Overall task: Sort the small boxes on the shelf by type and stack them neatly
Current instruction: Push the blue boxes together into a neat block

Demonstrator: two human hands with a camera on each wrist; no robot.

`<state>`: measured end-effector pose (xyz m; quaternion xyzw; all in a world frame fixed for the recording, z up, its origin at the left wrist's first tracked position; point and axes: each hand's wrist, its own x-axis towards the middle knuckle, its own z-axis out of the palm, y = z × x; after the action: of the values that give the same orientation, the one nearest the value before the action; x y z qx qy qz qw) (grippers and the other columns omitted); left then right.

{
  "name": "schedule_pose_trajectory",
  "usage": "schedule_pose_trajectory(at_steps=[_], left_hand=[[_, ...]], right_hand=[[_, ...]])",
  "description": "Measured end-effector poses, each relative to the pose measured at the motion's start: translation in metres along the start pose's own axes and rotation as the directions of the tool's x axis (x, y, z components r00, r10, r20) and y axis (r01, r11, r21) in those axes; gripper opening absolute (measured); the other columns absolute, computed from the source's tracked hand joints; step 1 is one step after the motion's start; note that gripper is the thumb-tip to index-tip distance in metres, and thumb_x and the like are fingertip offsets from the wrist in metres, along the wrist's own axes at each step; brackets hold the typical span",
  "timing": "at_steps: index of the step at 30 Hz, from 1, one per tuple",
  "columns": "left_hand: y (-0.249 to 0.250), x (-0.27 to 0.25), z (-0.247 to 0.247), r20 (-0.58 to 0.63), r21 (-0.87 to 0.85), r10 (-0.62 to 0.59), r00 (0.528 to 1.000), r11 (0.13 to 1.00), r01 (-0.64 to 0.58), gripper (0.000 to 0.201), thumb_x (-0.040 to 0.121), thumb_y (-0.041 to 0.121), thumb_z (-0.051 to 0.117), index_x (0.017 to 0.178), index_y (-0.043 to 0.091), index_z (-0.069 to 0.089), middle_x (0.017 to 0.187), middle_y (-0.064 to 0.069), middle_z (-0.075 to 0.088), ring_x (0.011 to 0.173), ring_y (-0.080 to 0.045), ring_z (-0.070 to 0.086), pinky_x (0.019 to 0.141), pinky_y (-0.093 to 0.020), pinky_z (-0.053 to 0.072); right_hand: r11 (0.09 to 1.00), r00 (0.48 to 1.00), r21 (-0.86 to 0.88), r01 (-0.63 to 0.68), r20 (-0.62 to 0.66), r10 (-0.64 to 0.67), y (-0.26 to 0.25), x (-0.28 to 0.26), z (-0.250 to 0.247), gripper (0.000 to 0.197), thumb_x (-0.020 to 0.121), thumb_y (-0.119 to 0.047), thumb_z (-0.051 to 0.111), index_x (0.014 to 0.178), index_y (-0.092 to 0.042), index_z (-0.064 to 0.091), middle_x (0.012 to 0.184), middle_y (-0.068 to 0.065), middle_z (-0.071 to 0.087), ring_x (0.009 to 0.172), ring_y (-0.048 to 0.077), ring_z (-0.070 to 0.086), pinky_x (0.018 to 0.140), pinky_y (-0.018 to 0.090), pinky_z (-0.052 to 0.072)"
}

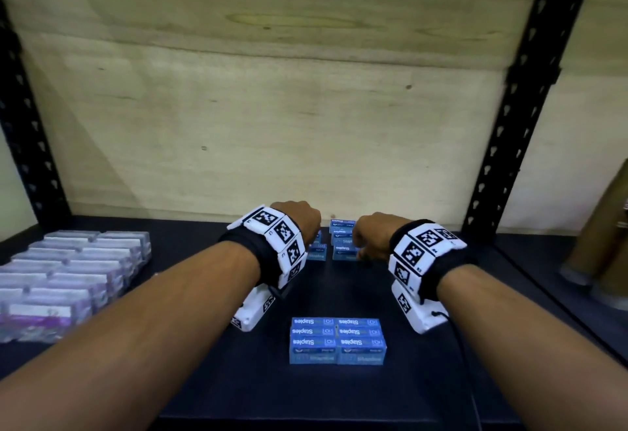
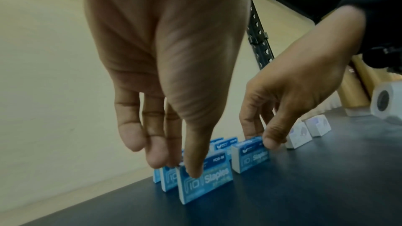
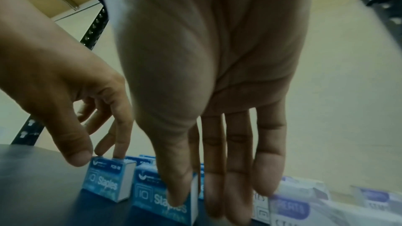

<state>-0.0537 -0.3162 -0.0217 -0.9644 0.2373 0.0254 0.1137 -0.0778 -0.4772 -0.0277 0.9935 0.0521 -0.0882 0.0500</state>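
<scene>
At the back of the dark shelf [image 1: 424, 379] stand small blue staple boxes on edge. My left hand [image 1: 300, 223] reaches down over the left group [image 1: 316, 254]. Its thumb lies on the front box [image 2: 206, 183] and its fingers [image 2: 155, 159] go behind, so it pinches that box. My right hand [image 1: 367, 240] pinches the top of a blue box [image 2: 250, 155] in the right group [image 1: 344, 240], thumb in front [image 3: 176, 193]. A neat block of blue staple boxes [image 1: 337, 340] lies in front, between my wrists.
Rows of purple-and-white boxes [image 1: 68, 281] fill the shelf's left side. More white boxes [image 2: 307, 131] stand just right of my right hand. Black uprights [image 1: 516, 118] frame the plywood back wall [image 1: 272, 107]. Cardboard tubes [image 1: 598, 247] stand beyond the right upright.
</scene>
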Motion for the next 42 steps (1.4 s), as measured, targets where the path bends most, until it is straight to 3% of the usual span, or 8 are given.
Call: schedule_pose_trajectory(at_steps=[3,7,12,21,26,34,38,42], left_hand=[[-0.001,0.001,0.001,-0.018,0.036,0.013,1.000,0.999,-0.012,0.030,0.091,0.019,0.067,0.119,0.010,0.065,0.116,-0.012,0.064,0.099,-0.031,0.065,0.071,-0.034,0.048],[-0.003,-0.005,-0.001,0.019,0.036,0.034,0.999,0.999,-0.034,0.024,0.089,0.015,0.068,0.112,0.009,0.068,0.109,-0.011,0.067,0.095,-0.029,0.067,0.068,-0.033,0.048],[-0.005,-0.031,-0.009,0.097,-0.043,0.086,0.992,0.996,-0.082,0.022,0.085,0.019,0.074,0.107,0.015,0.071,0.101,0.000,0.068,0.086,-0.019,0.062,0.071,-0.030,0.049],[-0.017,-0.083,-0.007,0.203,-0.222,0.206,0.957,0.962,-0.160,0.019,0.083,0.008,0.067,0.101,0.015,0.072,0.101,0.000,0.075,0.094,-0.016,0.068,0.086,-0.032,0.055],[-0.017,-0.097,0.001,0.181,-0.271,0.209,0.961,0.950,-0.155,0.011,0.081,0.024,0.074,0.091,0.027,0.073,0.086,0.015,0.071,0.082,-0.006,0.065,0.081,-0.027,0.056],[-0.015,-0.106,0.000,0.182,-0.321,0.255,0.950,0.928,-0.188,0.014,0.082,0.028,0.075,0.096,0.029,0.072,0.084,0.016,0.071,0.076,0.002,0.063,0.073,-0.017,0.051],[-0.011,-0.113,-0.004,0.220,-0.307,0.253,0.942,0.935,-0.179,0.038,0.079,0.030,0.079,0.113,0.036,0.064,0.076,0.026,0.061,0.063,0.011,0.054,0.059,-0.011,0.039],[-0.003,-0.121,-0.004,0.289,-0.272,0.253,0.923,0.946,-0.175,0.064,0.072,0.039,0.084,0.127,0.043,0.051,0.072,0.026,0.051,0.062,0.011,0.049,0.055,-0.011,0.036]], right_hand=[[1.000,1.000,-0.028,0.001,0.020,0.000,-0.002,0.001,-0.002,0.032,0.092,-0.021,0.068,0.121,-0.007,0.065,0.121,0.011,0.066,0.107,0.030,0.063,0.093,0.038,0.051],[0.999,0.998,-0.022,0.042,0.036,-0.042,0.002,-0.007,-0.007,0.014,0.089,-0.024,0.071,0.091,-0.011,0.066,0.087,0.003,0.061,0.081,0.022,0.057,0.073,0.030,0.045],[0.995,0.994,0.038,0.094,0.046,-0.096,0.006,-0.038,-0.007,0.011,0.085,-0.031,0.075,0.086,-0.022,0.070,0.075,-0.011,0.061,0.078,0.011,0.057,0.073,0.024,0.044],[0.971,0.970,0.169,0.168,0.148,-0.193,0.012,-0.086,0.007,0.015,0.086,-0.035,0.073,0.099,-0.027,0.076,0.075,-0.016,0.069,0.067,-0.003,0.058,0.075,0.019,0.049],[0.952,0.954,0.231,0.202,0.174,-0.245,0.012,-0.098,0.008,0.013,0.088,-0.037,0.071,0.100,-0.032,0.075,0.087,-0.018,0.074,0.076,-0.006,0.063,0.072,0.013,0.047],[0.961,0.947,0.205,0.188,0.221,-0.232,0.006,-0.106,0.004,0.020,0.088,-0.037,0.072,0.107,-0.032,0.071,0.094,-0.017,0.073,0.089,0.001,0.066,0.085,0.023,0.052],[0.959,0.929,0.236,0.155,0.295,-0.223,0.001,-0.114,-0.002,0.044,0.082,-0.033,0.079,0.122,-0.036,0.061,0.076,-0.031,0.066,0.084,-0.001,0.064,0.087,0.022,0.050],[0.974,0.930,0.164,0.157,0.307,-0.202,-0.007,-0.121,-0.005,0.062,0.072,-0.045,0.084,0.126,-0.042,0.054,0.079,-0.025,0.056,0.078,-0.006,0.055,0.075,0.016,0.043]])
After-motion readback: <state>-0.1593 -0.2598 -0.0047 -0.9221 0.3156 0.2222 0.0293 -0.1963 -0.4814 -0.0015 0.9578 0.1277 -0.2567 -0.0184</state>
